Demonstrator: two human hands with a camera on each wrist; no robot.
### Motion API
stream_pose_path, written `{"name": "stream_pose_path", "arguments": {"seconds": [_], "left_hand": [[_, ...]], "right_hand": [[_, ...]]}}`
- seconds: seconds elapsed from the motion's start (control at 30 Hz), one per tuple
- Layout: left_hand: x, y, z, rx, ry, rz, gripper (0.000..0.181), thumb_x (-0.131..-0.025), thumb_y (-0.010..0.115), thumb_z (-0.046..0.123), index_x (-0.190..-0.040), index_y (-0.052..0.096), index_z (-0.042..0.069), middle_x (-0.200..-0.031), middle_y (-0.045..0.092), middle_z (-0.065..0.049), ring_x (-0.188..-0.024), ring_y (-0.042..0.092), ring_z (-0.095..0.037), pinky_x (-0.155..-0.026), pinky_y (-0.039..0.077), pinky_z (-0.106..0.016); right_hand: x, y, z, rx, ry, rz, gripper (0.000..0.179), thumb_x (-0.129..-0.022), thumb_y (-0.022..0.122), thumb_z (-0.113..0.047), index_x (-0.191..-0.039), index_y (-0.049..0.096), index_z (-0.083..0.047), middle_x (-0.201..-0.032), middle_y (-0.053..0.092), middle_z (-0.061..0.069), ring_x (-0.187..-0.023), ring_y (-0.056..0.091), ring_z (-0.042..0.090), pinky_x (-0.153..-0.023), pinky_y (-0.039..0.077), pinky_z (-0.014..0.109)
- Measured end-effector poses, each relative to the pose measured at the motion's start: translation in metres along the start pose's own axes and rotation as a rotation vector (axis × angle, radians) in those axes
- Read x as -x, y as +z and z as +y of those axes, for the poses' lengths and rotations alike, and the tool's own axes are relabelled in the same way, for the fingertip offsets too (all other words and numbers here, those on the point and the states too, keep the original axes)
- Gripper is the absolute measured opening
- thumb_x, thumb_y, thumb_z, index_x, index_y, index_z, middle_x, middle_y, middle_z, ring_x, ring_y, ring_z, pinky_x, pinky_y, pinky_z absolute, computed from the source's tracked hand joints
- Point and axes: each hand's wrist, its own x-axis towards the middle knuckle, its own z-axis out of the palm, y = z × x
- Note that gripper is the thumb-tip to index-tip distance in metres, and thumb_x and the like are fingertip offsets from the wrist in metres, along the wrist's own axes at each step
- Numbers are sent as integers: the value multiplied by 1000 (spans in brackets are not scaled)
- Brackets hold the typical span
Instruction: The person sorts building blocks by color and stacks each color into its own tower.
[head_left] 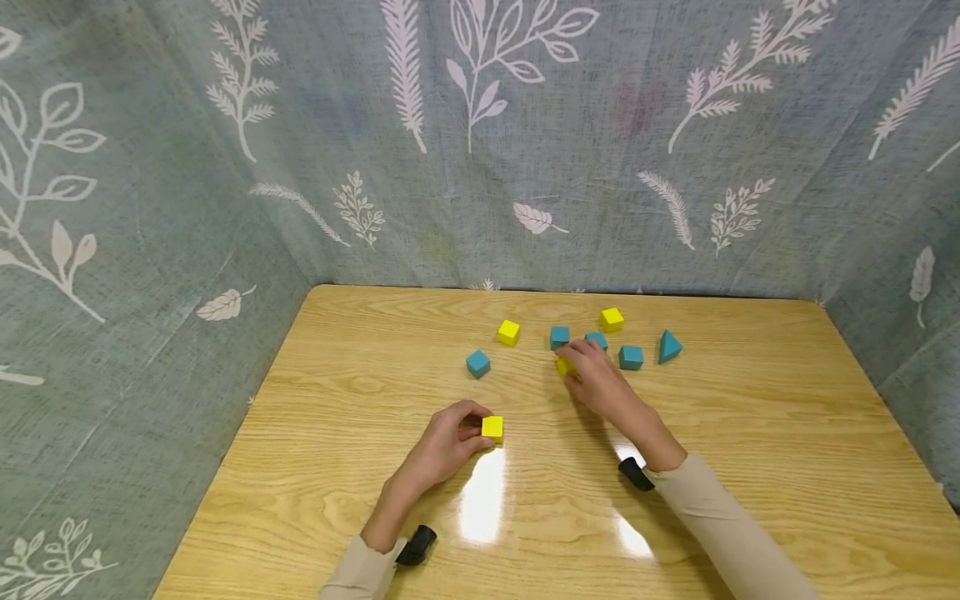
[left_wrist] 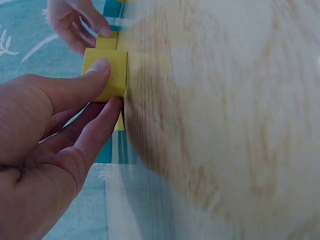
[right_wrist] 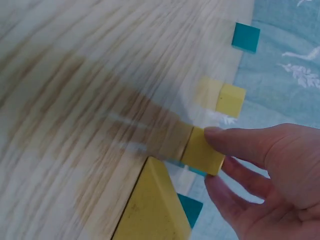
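Observation:
My left hand [head_left: 442, 446] pinches a yellow cube [head_left: 492, 428] on the near middle of the wooden table. In the left wrist view the thumb lies on one face of this cube [left_wrist: 112, 75], with fingers at its lower side. Farther off and to the right, my right hand [head_left: 600, 383] holds a second yellow cube [right_wrist: 202, 152] between thumb and fingers. The head view shows only part of that cube [head_left: 564, 367]; the hand covers the rest. A yellow triangular block [right_wrist: 152, 205] stands close by in the right wrist view, hidden in the head view.
On the far part of the table [head_left: 360, 375] lie a blue cube [head_left: 477, 363], a yellow cube [head_left: 508, 332], another yellow cube [head_left: 611, 319], further blue cubes [head_left: 631, 357] and a blue triangular block [head_left: 670, 347]. Patterned cloth [head_left: 450, 233] hangs behind and at the sides.

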Motion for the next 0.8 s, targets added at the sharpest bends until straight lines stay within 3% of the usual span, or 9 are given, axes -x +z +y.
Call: {"name": "stream_pose_path", "arguments": {"seconds": [0.57, 0.8], "left_hand": [[0, 0, 0, 10, -12, 9, 32, -90, 74, -6, -120, 64, -6, -118, 65, -18, -110, 66, -35, -91, 59, -32], [0, 1, 0, 14, -14, 6, 31, -90, 74, -6, -120, 64, -6, -118, 65, -18, -111, 66, -35, -92, 59, -33]], "right_hand": [[3, -3, 1, -154, 83, -70, 38, -85, 80, 8, -119, 65, 8, -108, 66, 20, -94, 65, 34, -76, 59, 44], [8, -2, -2, -199, 80, -69, 31, -86, 80, 5, -114, 67, 4, -107, 67, 16, -96, 67, 33, -80, 61, 43]]}}
